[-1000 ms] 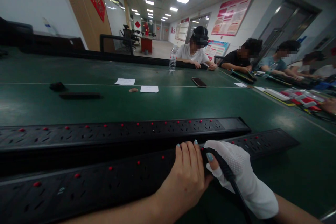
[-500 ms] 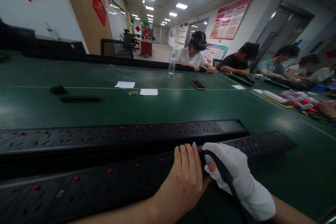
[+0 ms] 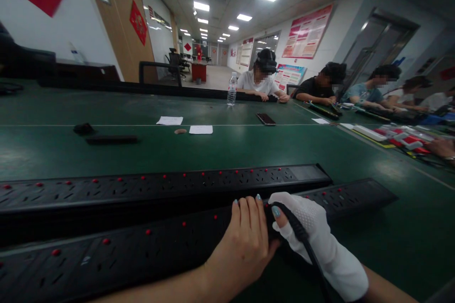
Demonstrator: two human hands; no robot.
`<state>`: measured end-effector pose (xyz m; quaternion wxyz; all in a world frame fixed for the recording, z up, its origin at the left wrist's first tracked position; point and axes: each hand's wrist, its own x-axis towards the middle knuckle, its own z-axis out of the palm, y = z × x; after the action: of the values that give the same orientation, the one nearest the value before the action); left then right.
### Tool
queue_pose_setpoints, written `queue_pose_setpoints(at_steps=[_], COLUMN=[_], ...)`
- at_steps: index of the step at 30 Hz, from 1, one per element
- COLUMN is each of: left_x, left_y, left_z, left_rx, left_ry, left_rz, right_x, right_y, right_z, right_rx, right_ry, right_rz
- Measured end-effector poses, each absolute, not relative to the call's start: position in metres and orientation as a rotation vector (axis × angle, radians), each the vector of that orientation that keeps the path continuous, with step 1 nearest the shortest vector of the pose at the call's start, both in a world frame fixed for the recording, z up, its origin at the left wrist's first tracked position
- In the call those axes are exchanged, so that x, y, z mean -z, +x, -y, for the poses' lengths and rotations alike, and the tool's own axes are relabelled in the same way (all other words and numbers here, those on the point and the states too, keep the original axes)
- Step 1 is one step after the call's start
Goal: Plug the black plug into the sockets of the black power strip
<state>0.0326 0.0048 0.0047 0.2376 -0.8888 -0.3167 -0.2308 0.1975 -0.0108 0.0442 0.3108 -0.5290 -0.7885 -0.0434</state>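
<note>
A long black power strip (image 3: 163,241) with a row of red dots and socket slots lies before me. My left hand (image 3: 244,234), bare, is wrapped across it, fingers together on top and thumb at the near side. Right beside it, my right hand (image 3: 314,234) wears a white glove with the thumb tip bare. It is closed round a black plug whose body is mostly hidden, pressed against the strip. The plug's thick black cord (image 3: 313,258) runs down under the wrist. A second black power strip (image 3: 185,182) lies behind the first.
Across the green table (image 3: 241,151) lie a dark bar (image 3: 112,139), a small black object (image 3: 83,128), paper slips (image 3: 201,129), a phone (image 3: 266,119) and a water bottle (image 3: 232,90). Several people sit beyond; red and white parts (image 3: 408,139) lie at right.
The view has tilted up and turned a little, so everything shifts slightly. Both hands keep the same grip on the strip and plug.
</note>
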Motion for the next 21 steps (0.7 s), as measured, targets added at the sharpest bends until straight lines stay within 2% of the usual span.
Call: queue_pose_setpoints(at_steps=[7, 15, 21], left_x=[-0.005, -0.005, -0.012], left_y=[0.033, 0.033, 0.032], left_z=[-0.005, -0.004, -0.003], left_rx=[0.624, 0.620, 0.570], left_ry=[-2.452, -2.436, -2.402], left_rz=[0.872, 0.884, 1.009], right_x=[-0.047, -0.032, -0.036], right_y=[0.197, 0.204, 0.218], right_z=[0.011, 0.011, 0.020], right_rx=[-0.069, 0.408, 0.494], right_ry=[-1.453, -1.285, -1.281], right_rz=[2.043, 2.061, 2.031])
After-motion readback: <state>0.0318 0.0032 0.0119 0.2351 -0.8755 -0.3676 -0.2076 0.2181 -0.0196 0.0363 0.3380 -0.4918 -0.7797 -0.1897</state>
